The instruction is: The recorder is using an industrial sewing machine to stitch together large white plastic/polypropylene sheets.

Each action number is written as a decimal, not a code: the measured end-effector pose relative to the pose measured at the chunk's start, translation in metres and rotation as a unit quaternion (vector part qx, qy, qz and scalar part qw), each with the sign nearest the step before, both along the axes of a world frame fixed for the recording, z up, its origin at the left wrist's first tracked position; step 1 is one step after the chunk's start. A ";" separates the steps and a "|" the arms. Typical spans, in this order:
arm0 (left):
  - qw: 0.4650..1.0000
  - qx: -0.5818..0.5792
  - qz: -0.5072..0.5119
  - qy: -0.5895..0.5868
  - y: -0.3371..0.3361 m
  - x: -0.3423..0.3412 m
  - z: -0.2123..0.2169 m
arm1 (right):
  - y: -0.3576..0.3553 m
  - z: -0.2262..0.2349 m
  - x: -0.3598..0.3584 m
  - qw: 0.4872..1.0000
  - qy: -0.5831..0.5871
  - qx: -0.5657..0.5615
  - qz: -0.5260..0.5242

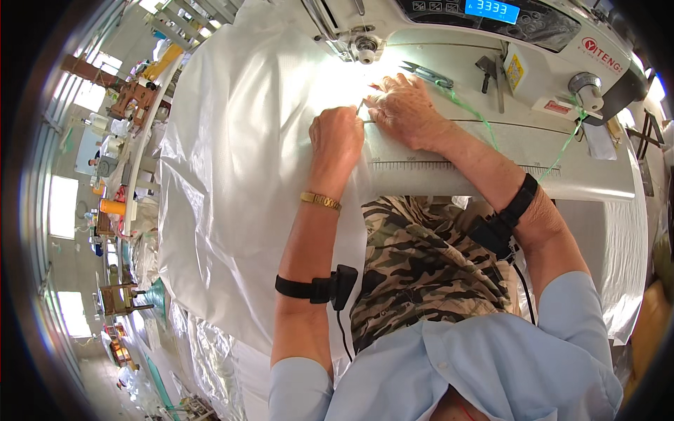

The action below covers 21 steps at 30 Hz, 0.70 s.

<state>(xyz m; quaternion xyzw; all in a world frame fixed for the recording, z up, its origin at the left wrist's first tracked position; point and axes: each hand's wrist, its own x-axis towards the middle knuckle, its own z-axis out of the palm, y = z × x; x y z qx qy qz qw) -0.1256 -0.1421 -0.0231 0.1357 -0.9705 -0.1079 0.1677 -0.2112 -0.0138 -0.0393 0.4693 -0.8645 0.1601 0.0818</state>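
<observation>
My left hand is closed in a pinch at the right edge of a large white, shiny sheet, which hangs over the left side of the sewing machine table. Close beside it my right hand is closed too, fingers bent and fingertips drawn in toward the left hand. What lies between its fingertips is hidden by the hand and the glare. Both hands are just in front of the sewing machine head, under its bright lamp. Thread snips lie just beyond my right hand.
Green thread trails over the table past my right forearm. A small dark tool and a metal rod lie near the machine's pillar. A printed ruler scale runs along the table's near edge. Cluttered workbenches stand at the left.
</observation>
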 end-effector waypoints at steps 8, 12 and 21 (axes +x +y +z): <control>0.999 -0.008 -0.031 0.020 -0.001 -0.001 -0.002 | 0.003 -0.001 -0.002 1.000 -0.009 0.006 0.016; 0.999 -0.007 -0.038 0.023 0.001 0.000 0.000 | 0.004 -0.002 -0.003 0.999 0.019 -0.024 0.021; 0.953 0.193 -0.228 0.056 -0.097 0.062 0.091 | 0.034 -0.001 -0.015 0.995 0.042 -0.038 0.082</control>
